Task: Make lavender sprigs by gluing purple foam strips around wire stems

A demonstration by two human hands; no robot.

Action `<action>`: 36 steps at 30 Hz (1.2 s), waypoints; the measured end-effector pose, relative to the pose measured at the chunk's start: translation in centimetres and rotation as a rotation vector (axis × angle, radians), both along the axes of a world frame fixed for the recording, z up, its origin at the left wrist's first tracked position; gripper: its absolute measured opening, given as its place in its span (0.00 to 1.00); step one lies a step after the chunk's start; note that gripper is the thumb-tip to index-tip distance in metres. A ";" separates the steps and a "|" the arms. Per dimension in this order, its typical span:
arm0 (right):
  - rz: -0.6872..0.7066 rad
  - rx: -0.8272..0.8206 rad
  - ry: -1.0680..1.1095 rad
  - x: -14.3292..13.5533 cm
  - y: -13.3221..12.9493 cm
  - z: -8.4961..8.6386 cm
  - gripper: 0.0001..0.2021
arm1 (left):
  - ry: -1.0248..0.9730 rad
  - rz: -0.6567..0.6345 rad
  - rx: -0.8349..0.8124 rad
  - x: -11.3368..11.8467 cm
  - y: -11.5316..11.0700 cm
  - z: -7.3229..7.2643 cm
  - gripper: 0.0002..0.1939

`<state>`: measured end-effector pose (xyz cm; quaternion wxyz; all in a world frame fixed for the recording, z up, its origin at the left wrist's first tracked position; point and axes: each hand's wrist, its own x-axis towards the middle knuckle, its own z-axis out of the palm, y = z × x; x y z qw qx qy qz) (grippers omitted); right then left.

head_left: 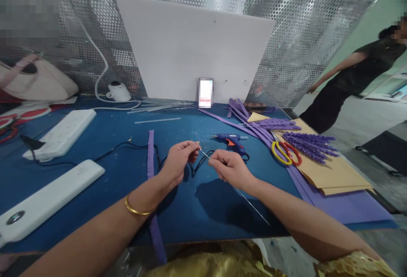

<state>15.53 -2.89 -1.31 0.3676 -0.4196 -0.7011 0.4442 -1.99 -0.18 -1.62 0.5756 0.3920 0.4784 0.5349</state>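
L hand point(180, 160) pinches one end of a thin wire point(204, 153) btwn thumb & fingers; R hand point(231, 167), just beside it, pinches same wire a bit further along. Wire's short bit spans the gap btwn hands, rest runs out under R hand, slanting down twd near edge of blue worktop point(121, 175). Both hands up over approx. ctr of worktop, shadow below. Gold bangle point(140, 208) on L wrist.

Just past R hand: blue glue gun point(229, 138) on its side, nozzle pointing L. Purple strip point(150, 154) lies lengthwise L of L hand, partly under L forearm, w/ near end hanging off the edge. Black cable point(122, 145) runs behind L hand.

R side: scissors point(286, 153) w/ yellow & red handles, near purple flower sprigs point(310, 145) lying on brown paper point(337, 177), purple sheet point(352, 209) partly under that. Back: lit phone point(205, 92) upright vs. white board point(197, 44), screen blurred. Far R, person point(352, 78) in dark clothes.
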 end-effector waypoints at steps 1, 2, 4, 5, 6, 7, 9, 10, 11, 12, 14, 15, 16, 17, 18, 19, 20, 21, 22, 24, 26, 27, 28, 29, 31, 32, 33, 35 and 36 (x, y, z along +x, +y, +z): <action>-0.013 0.008 -0.011 0.1 0.0 0.1 0.11 | 0.013 -0.017 -0.003 -0.1 0.0 0.1 0.17; -0.033 0.021 -0.022 0.2 0.2 0.2 0.12 | 0.036 -0.036 0.001 -0.2 0.2 0.2 0.18; -0.092 0.072 -0.047 0.8 0.9 0.5 0.12 | 0.106 -0.068 0.018 -0.8 0.6 0.5 0.20; -0.145 0.119 -0.058 1.4 1.5 0.7 0.12 | 0.154 -0.088 0.041 -1.3 1.0 0.8 0.21; -0.209 0.163 -0.073 2.1 2.3 0.9 0.12 | 0.222 -0.086 0.072 -1.9 1.5 1.1 0.21; -0.274 0.209 -0.086 2.9 3.1 1.0 0.12 | 0.315 -0.065 0.104 -2.8 2.1 1.4 0.20; -0.411 0.288 -0.138 5.0 5.0 1.3 0.12 | 0.573 0.014 0.163 -4.9 3.4 2.0 0.13; -0.474 0.319 -0.217 6.2 5.9 1.4 0.12 | 0.753 0.070 0.185 -6.1 4.1 2.3 0.11; -0.544 0.336 -0.332 7.5 6.9 1.4 0.13 | 0.964 0.124 0.191 -7.2 4.7 2.5 0.10; -0.635 0.337 -0.485 8.7 7.7 1.3 0.13 | 1.172 0.202 0.168 -8.2 5.2 2.7 0.10; -0.803 0.272 -0.861 10.9 9.0 0.9 0.14 | 1.435 0.259 0.047 -9.9 5.9 2.9 0.15; -0.825 0.233 -0.922 11.8 9.5 0.5 0.14 | 1.498 0.251 -0.022 -10.4 6.1 2.9 0.18; -0.839 0.205 -0.956 12.5 9.9 0.2 0.14 | 1.536 0.229 -0.091 -10.7 6.3 2.9 0.20; -0.843 0.174 -0.990 13.1 10.2 -0.2 0.14 | 1.573 0.204 -0.133 -10.9 6.4 2.7 0.22; -0.837 0.147 -1.013 13.4 10.5 -0.7 0.14 | 1.603 0.181 -0.163 -10.9 6.4 2.6 0.24; -0.828 0.124 -1.035 13.6 10.7 -1.0 0.15 | 1.626 0.160 -0.191 -10.9 6.4 2.4 0.25; -0.817 0.104 -1.057 13.7 10.8 -1.4 0.15 | 1.647 0.146 -0.212 -10.8 6.5 2.3 0.25; -0.805 0.089 -1.077 13.8 10.9 -1.6 0.15 | 1.664 0.137 -0.228 -10.8 6.5 2.1 0.26; -0.795 0.077 -1.094 13.8 11.0 -1.8 0.15 | 1.677 0.132 -0.241 -10.8 6.6 2.0 0.26; -0.782 0.055 -1.124 13.8 11.2 -2.1 0.16 | 1.697 0.128 -0.252 -10.9 6.8 1.7 0.25; -0.779 0.033 -1.148 14.0 11.3 -2.2 0.16 | 1.710 0.114 -0.256 -11.0 7.0 1.5 0.23; -0.778 0.023 -1.158 14.0 11.3 -2.2 0.17 | 1.715 0.108 -0.256 -11.1 7.1 1.5 0.22; -0.778 0.016 -1.168 14.1 11.4 -2.2 0.17 | 1.721 0.103 -0.252 -11.2 7.1 1.4 0.20; -0.777 0.011 -1.177 14.1 11.4 -2.3 0.17 | 1.726 0.100 -0.246 -11.2 7.2 1.3 0.19; -0.777 0.008 -1.191 14.2 11.5 -2.4 0.17 | 1.730 0.107 -0.234 -11.2 7.2 1.2 0.17; -0.777 0.009 -1.196 14.1 11.5 -2.4 0.17 | 1.732 0.112 -0.235 -11.2 7.2 1.2 0.16; -0.776 0.010 -1.200 14.1 11.4 -2.5 0.17 | 1.730 0.114 -0.242 -11.2 7.1 1.1 0.15; -0.770 0.015 -1.204 13.9 11.3 -2.4 0.18 | 1.700 0.138 -0.234 -11.3 7.1 1.2 0.12; -0.767 0.022 -1.205 13.8 11.1 -2.2 0.18 | 1.665 0.165 -0.211 -11.4 7.1 1.2 0.11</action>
